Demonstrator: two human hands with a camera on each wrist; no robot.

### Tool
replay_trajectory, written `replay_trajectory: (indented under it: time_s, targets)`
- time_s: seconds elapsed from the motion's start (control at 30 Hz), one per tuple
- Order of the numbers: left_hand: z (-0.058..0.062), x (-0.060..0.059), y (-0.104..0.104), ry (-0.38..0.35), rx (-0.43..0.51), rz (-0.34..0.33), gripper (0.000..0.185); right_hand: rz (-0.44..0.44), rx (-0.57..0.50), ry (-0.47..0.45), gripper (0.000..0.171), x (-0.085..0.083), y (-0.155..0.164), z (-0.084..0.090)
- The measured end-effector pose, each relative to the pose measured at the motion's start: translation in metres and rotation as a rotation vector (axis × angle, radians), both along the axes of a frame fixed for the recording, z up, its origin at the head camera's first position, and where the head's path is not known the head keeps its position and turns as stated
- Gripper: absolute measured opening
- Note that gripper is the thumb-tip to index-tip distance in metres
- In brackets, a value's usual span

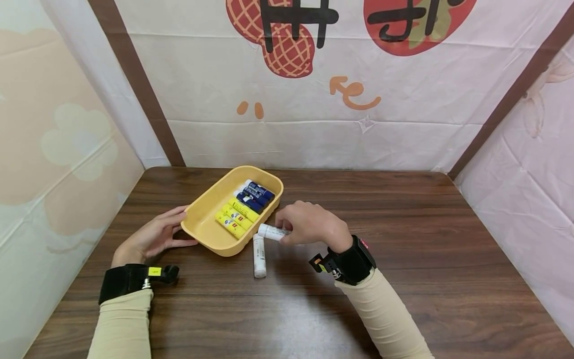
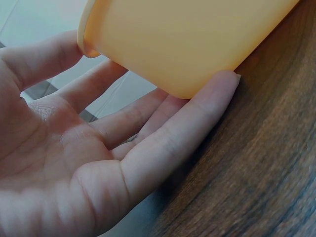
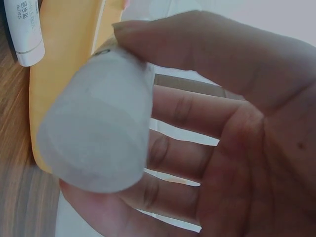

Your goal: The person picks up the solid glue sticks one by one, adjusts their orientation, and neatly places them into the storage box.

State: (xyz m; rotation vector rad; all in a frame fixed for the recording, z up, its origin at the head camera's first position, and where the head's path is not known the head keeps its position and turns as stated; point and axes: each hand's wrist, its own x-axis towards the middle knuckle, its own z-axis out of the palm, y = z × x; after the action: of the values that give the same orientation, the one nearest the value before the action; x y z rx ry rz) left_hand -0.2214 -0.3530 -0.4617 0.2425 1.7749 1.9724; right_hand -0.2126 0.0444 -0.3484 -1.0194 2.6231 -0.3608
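The right hand [image 1: 309, 224] pinches a white glue stick [image 1: 272, 232] beside the yellow tray [image 1: 211, 234], which the spread left hand [image 1: 154, 234] steadies; placing it inside likely comes next.

beige sleeves [image 1: 121, 324], black wrist straps [image 1: 354, 262], small yellow tag [image 1: 154, 271], bare hands

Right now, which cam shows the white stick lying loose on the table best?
Head view: the white stick lies whole on the table beside the yellow tray. The right wrist view catches only one end of it at the top left corner. The left wrist view misses it.
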Motion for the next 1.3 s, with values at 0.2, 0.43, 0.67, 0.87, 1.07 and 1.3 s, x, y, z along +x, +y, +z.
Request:
replay_trajectory:
  time_s: [0.2,0.43,0.67,0.87,1.07,1.3]
  targets:
    - [0.0,0.0,0.0,0.004,-0.013,0.01,0.053,-0.025,0.008,-0.003,0.02,-0.001,-0.004,0.0]
    - [0.002,0.002,0.0,-0.002,-0.016,0.016,0.054,-0.06,0.002,0.0,0.019,-0.002,-0.007,0.0]
    - [0.002,0.002,0.001,-0.021,0.002,0.018,0.047,-0.09,0.002,0.01,0.022,-0.001,-0.012,0.0]
    - [0.001,0.002,0.001,-0.019,0.011,0.018,0.047,-0.084,-0.017,0.014,0.018,0.0,-0.016,0.001]
    - [0.0,0.001,0.0,-0.001,0.014,0.003,0.046,-0.085,-0.045,-0.001,0.011,0.002,-0.021,0.002]
    - [0.0,0.0,0.0,-0.006,0.002,0.01,0.049,-0.11,-0.064,-0.003,0.01,0.002,-0.025,0.002]
